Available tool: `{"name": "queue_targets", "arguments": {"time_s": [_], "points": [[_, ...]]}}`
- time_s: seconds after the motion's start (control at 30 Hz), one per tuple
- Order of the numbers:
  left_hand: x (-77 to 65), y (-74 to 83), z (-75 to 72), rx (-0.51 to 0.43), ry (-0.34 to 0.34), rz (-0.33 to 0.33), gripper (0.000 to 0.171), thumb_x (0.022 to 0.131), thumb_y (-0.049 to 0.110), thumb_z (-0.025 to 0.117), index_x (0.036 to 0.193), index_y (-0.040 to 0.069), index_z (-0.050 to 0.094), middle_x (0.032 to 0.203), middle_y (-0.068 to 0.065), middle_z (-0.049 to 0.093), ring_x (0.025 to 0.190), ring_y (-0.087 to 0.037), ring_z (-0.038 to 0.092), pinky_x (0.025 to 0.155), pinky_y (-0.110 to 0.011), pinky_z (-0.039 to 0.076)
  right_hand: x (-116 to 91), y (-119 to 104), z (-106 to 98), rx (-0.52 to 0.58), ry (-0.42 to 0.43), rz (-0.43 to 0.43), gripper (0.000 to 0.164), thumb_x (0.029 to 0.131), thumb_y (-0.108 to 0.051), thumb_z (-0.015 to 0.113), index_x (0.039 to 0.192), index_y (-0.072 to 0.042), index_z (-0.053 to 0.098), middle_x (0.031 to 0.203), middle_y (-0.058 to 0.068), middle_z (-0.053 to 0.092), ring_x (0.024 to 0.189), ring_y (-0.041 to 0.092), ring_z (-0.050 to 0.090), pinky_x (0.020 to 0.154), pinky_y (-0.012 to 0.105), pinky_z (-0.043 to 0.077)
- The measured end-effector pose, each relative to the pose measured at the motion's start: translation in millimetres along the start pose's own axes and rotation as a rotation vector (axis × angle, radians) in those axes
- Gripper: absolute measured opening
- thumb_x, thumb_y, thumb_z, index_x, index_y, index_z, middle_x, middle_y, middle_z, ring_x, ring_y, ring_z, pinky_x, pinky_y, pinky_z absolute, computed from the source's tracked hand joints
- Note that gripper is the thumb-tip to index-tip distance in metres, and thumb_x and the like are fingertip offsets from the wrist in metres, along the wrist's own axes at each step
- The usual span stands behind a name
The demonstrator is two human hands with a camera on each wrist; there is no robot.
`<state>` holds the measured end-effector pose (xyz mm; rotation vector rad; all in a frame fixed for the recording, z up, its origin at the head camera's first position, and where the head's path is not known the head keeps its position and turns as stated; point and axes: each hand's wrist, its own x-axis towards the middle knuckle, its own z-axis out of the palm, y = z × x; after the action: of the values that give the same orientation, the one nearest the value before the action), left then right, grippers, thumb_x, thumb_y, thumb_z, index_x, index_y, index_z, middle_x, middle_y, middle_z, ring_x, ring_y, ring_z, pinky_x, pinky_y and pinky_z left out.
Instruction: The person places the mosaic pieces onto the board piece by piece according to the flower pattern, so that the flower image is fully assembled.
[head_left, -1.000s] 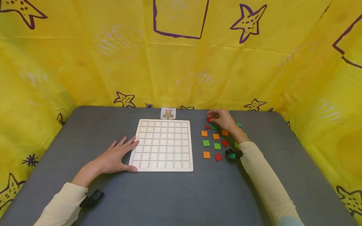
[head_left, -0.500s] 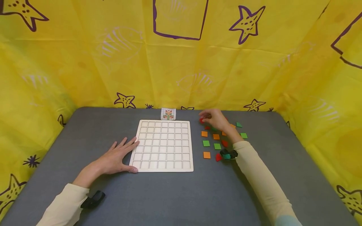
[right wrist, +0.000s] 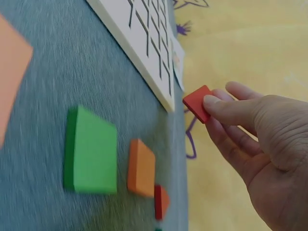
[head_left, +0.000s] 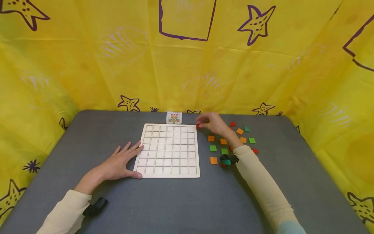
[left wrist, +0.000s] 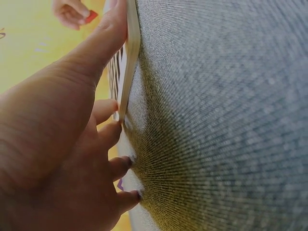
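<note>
A pale wooden grid board (head_left: pixel 168 151) lies flat on the grey table, its square cells bare. Spread along its left edge, my left hand (head_left: pixel 121 162) touches the rim with thumb and fingertips; in the left wrist view the thumb (left wrist: pixel 103 41) lies against the board's side. My right hand (head_left: pixel 214 125) is at the board's far right corner, pinching a small red tile (right wrist: pixel 196 103) between thumb and fingers, held above the table. Behind the board is a small card (head_left: pixel 174 117) with a coloured pattern on a grid.
Right of the board lie several loose tiles: orange squares such as this orange tile (head_left: pixel 213 160), green ones such as this green tile (head_left: pixel 213 148), and red pieces such as this red tile (head_left: pixel 232 123). The right forearm covers some. A yellow patterned cloth (head_left: pixel 187 65) surrounds the table.
My right hand has moved left from the loose tiles to the board's far right corner, carrying the red tile. My left hand has stayed at the board's left edge.
</note>
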<state>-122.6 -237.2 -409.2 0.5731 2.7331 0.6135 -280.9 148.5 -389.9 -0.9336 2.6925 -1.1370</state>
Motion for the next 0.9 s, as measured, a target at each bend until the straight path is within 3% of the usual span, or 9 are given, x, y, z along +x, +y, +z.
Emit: {"name": "queue_targets", "arguments": {"time_s": [0.3,0.6,0.9], "points": [[0.2,-0.9,-3.4,0.003,-0.012,-0.021,0.115,0.068,0.068,0.075,0.156,0.013,0.026,0.163,-0.013,0.015,0.145,-0.050,0.007,0.110,-0.070,0.001,17.1,-18.4,21.1,0.044,-0.054,-0.048,0.024,0.086,0.004,0.070,0.111,0.003,0.070,0.098,0.010,0.072,0.091,0.023,0.068,0.082,0.034,0.056],[-2.7,1.6,0.2,-0.028,0.001,0.004,0.112,0.069,0.065,0.076,0.155,0.011,0.028,0.163,-0.013,0.017,0.146,-0.048,0.006,0.111,-0.069,0.000,27.6,-26.1,41.6,0.046,-0.102,-0.081,0.026,0.085,0.003,0.072,0.111,0.002,0.070,0.094,0.008,0.072,0.087,0.019,0.067,0.080,0.029,0.055],[-0.4,-1.0,2.0,-0.036,-0.001,-0.005,0.113,0.068,0.066,0.076,0.156,0.013,0.027,0.163,-0.011,0.016,0.147,-0.047,0.005,0.112,-0.068,-0.001,40.6,-35.0,52.9,0.036,-0.221,-0.112,0.024,0.088,0.004,0.069,0.112,0.001,0.070,0.095,0.008,0.072,0.088,0.017,0.067,0.081,0.027,0.055]]}}
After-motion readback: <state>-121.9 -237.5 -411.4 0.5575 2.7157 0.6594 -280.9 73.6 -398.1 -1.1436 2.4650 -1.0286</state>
